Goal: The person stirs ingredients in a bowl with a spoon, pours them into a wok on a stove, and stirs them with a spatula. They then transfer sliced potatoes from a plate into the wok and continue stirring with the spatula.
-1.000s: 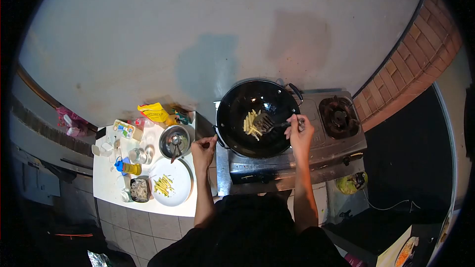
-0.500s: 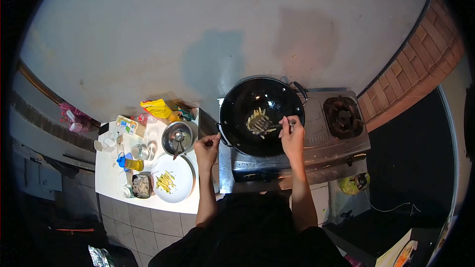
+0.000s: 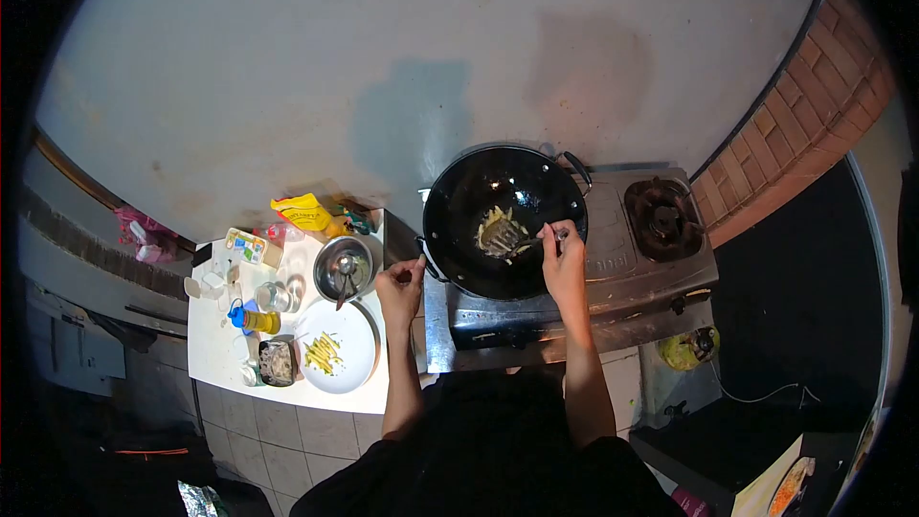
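A black wok (image 3: 479,172) sits on the left burner of the stove, tilted slightly in view. Pale yellow cut strips of food (image 3: 496,220) lie in its bottom. Closed round the handle of a slotted metal spatula (image 3: 502,239), my right hand (image 3: 565,254) is over the wok's right front side; the spatula head rests among the strips. My left hand (image 3: 400,289) pinches the wok's left loop handle (image 3: 430,263) with closed fingertips. Left of that hand, a white plate (image 3: 356,370) holds more yellow strips with green bits.
On the white table (image 3: 218,356) stand a steel bowl (image 3: 330,254) with a spoon, an oil bottle with blue cap (image 3: 258,321), a yellow packet (image 3: 302,212) and a container of greyish food (image 3: 278,362). A second burner (image 3: 663,218) is at the right. The wall rises behind.
The spatula head has turned and shifted slightly among the strips, with my right hand still on it. My left hand stays at the wok handle. The whole view has shifted a little.
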Motion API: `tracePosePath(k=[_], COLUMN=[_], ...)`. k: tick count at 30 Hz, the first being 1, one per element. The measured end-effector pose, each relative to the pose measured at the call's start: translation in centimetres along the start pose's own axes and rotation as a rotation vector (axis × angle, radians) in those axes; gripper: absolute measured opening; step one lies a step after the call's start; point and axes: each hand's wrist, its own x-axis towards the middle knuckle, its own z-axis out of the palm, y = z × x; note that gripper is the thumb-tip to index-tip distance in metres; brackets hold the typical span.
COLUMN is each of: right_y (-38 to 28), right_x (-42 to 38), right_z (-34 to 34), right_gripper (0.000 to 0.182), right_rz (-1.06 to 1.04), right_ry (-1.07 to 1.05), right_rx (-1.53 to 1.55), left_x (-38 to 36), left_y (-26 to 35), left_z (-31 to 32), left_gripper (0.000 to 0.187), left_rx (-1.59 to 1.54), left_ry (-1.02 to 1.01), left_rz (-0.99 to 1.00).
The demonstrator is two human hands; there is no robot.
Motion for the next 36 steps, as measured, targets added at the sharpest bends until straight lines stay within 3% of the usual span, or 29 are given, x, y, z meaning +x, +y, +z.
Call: tracePosePath(k=[15,17,26,36], right_y=[0.7,0.4,0.9,0.3], right_x=[-0.4,-0.4,0.8,3.0], right_z=[-0.2,-0.2,-0.7,-2.6], right_gripper=[0.009,0.01,0.013,0.014], right_rz=[0.034,0.014,0.101,0.125], right_ry=[-0.03,-0.022,-0.097,-0.341], right_rx=[0.015,0.01,0.071,0.177], left_x=[-0.4,-0.4,-0.5,-5.7], left_y=[-0.2,-0.6,0.2,0.1], left_z=[0.4,0.5,0.1,1.7], left_gripper=[0.031,0.028,0.03,0.02], left_rx=[-0.01,0.012,0.075,-0.07], left_ry=[0.026,0.053,0.02,0.29], left_rz=[0.009,0.088,0.039,-0.003])
